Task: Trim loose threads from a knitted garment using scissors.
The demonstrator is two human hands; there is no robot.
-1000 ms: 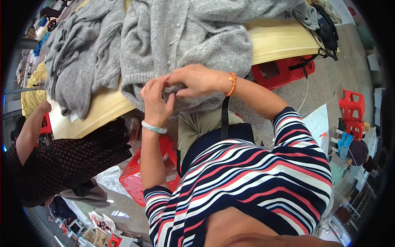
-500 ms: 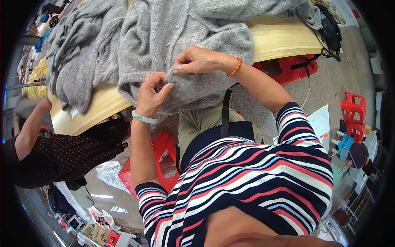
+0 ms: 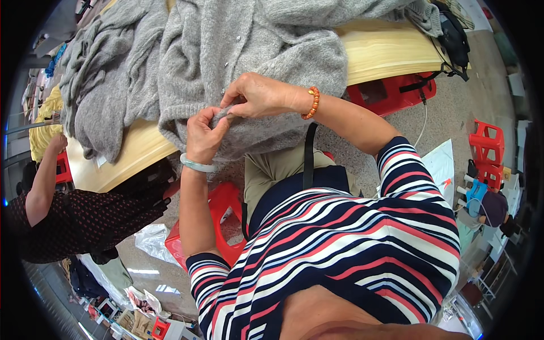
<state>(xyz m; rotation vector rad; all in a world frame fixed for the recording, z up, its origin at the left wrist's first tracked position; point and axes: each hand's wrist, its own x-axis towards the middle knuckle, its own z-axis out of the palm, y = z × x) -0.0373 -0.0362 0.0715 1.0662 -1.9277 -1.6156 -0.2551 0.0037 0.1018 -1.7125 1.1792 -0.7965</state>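
Observation:
A grey knit cardigan (image 3: 272,59) lies over the table edge and hangs down toward my lap. Small shiny buttons run along its front band. My left hand (image 3: 205,135) pinches the ribbed lower edge of the cardigan between thumb and fingers. Right beside it, my right hand (image 3: 255,96) closes on the same bit of knit, with thumb and forefinger nearly touching the left fingertips. Whether something tiny, such as a needle or thread, is between the fingers cannot be made out. More grey knitwear (image 3: 107,73) is heaped to the left.
The pale wooden table (image 3: 391,54) curves across the front. A black bag (image 3: 451,37) with straps hangs at its right end. Red plastic stools (image 3: 229,249) stand below and at the right. At the left, a co-worker in a dotted dark top (image 3: 96,221) works near yellow cloth (image 3: 48,122).
Both hands have shifted slightly down and left with the pinched edge, and come closer together. The co-worker's arm at the left has moved, and the grey cloth by it has gone up.

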